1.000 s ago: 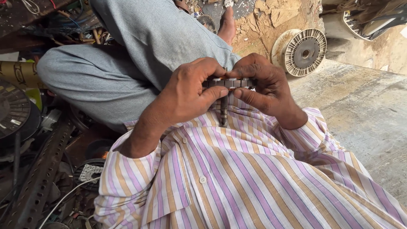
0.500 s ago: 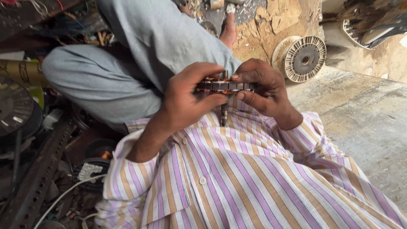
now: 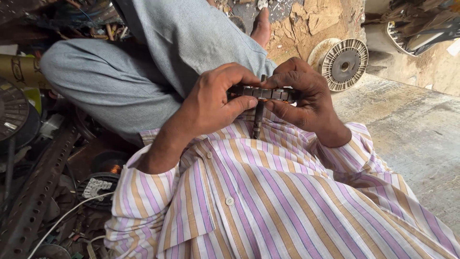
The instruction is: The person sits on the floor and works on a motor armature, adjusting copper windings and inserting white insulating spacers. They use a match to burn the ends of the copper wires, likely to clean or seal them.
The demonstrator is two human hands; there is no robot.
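Head view, cluttered workshop, concrete floor [image 3: 412, 134], hands [image 3: 215, 98] gripping rotor [image 3: 261, 92]

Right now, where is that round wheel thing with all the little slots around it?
In the head view, the round slotted metal disc leans at the upper right, beyond the right hand, by the edge of the concrete slab.

The motor rotor [image 3: 261, 93] sits between both hands; a finned disc [image 3: 344, 63] lies at two o'clock, a perforated rail [image 3: 36, 192] at eight, perhaps a coil [image 3: 98, 187] beside it.
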